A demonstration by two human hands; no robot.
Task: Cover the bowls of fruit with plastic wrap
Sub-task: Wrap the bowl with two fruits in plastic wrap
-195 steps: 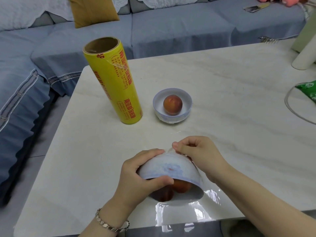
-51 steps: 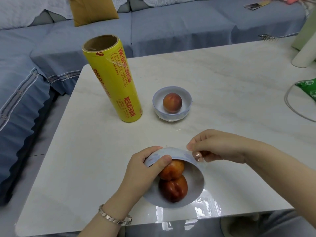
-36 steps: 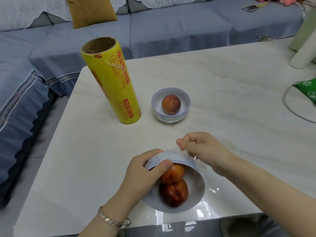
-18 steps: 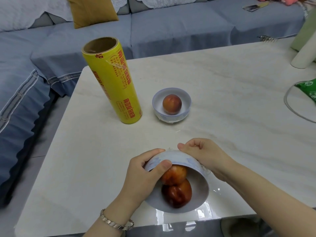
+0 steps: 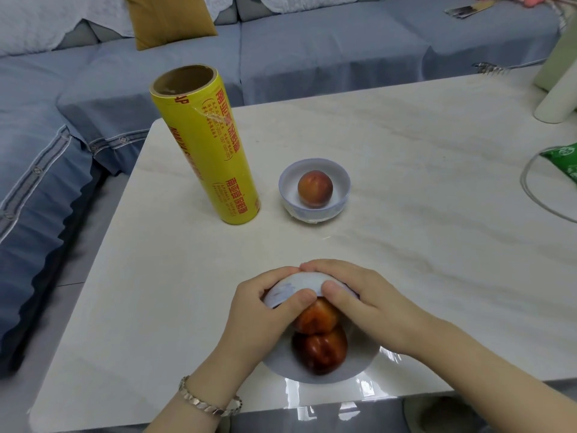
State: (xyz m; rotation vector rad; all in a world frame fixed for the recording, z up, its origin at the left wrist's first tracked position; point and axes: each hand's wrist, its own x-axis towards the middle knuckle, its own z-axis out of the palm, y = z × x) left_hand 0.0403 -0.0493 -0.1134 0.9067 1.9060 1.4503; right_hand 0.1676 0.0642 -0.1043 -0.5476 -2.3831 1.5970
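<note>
A pale blue bowl [image 5: 293,287] with two reddish fruits [image 5: 318,348] is tilted toward me near the table's front edge. My left hand [image 5: 259,317] grips its left side, thumb over the rim. My right hand [image 5: 352,295] holds the right side, thumb on the rim, fingers behind the bowl. Clear plastic wrap [image 5: 387,357] shows as glints around the bowl's lower rim. A second small bowl [image 5: 340,185] with one fruit [image 5: 314,189] stands upright farther back. The yellow roll of plastic wrap [image 5: 206,142] stands on end left of that bowl.
The marble table [image 5: 421,198] ends just below the held bowl. A blue sofa [image 5: 312,48] runs behind and to the left. A white cylinder [image 5: 555,98] and a green packet [image 5: 562,160] with a grey cable lie at the right edge.
My right hand has moved from pinching wrap at the bowl's far rim to clasping the bowl's right side. The bowl stays tilted toward me.
</note>
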